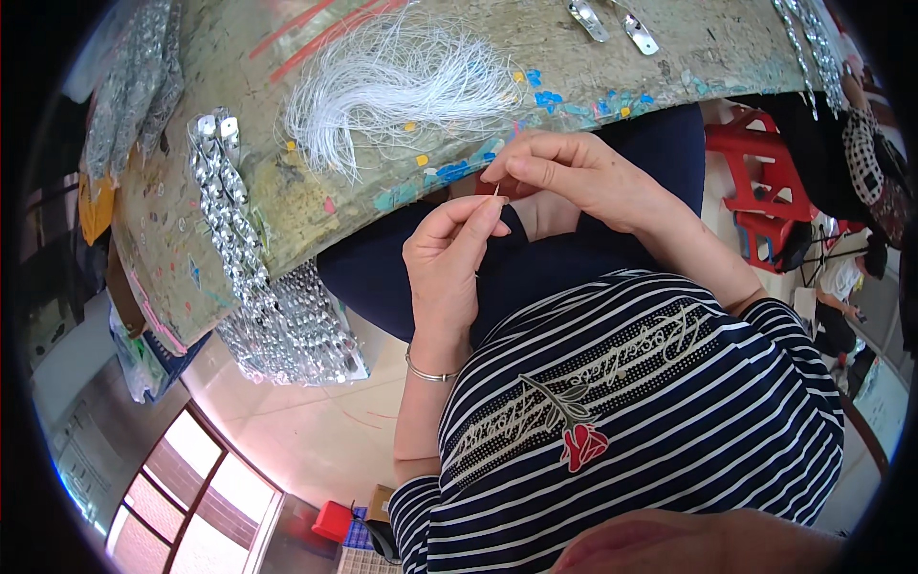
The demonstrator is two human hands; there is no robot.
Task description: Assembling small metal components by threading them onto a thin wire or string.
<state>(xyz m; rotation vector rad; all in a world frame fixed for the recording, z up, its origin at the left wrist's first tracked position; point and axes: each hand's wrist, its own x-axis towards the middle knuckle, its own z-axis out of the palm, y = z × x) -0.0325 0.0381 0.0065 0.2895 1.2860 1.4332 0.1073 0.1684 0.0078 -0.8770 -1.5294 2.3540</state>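
Over my lap, just off the table's near edge, my left hand (448, 256) is closed in a pinch. A thin, pale, needle-like piece (497, 189) sticks up from between its thumb and forefinger. My right hand (588, 177) hovers close beside it, with thumb and fingertips brought together near the tip of that piece. What the right fingers hold, if anything, is too fine to make out. Beyond both hands, a loose bundle of white thread (392, 91) lies spread on the table. A thin bracelet circles my left wrist.
The worn, paint-specked table (593, 72) has a curved-looking near edge. Silver shiny strands (228, 206) hang over its left side, above a larger silver bunch (292, 330). Metal clips (639, 33) lie at the far side. A red stool (765, 177) and other people are at the right.
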